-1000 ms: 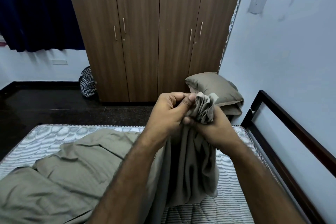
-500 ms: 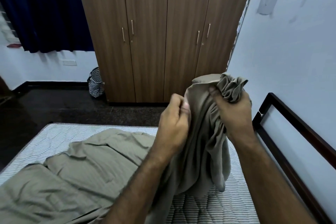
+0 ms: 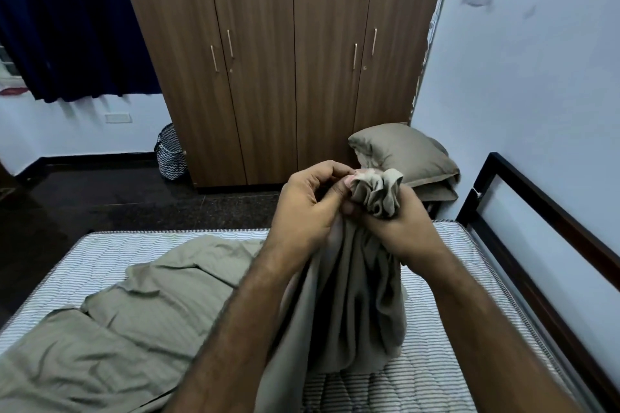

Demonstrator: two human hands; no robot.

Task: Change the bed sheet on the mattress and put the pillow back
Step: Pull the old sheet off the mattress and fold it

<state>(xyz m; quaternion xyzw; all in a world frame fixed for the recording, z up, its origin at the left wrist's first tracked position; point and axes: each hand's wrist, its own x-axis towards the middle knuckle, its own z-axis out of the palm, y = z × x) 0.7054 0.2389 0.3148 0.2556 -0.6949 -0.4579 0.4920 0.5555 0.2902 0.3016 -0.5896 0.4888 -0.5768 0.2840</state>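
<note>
An olive-grey bed sheet (image 3: 141, 322) lies crumpled over the left part of the striped mattress (image 3: 432, 375). A bunched length of it rises in front of me. My right hand (image 3: 399, 228) grips the gathered top of that bunch. My left hand (image 3: 308, 208) pinches the cloth right beside it, thumb against the folds. The two hands touch each other. A matching pillow (image 3: 402, 154) rests on a folded pile beyond the mattress's far right corner, by the wall.
A dark wooden bed frame (image 3: 543, 228) runs along the right wall. A brown wardrobe (image 3: 288, 60) stands across the dark floor. A patterned basket (image 3: 171, 154) sits at its left foot. A navy curtain (image 3: 63, 20) hangs at upper left.
Half a second ago my right hand was raised high to the right with the bunch, apart from the left. It has come back down and both hands meet at the gathered cloth.
</note>
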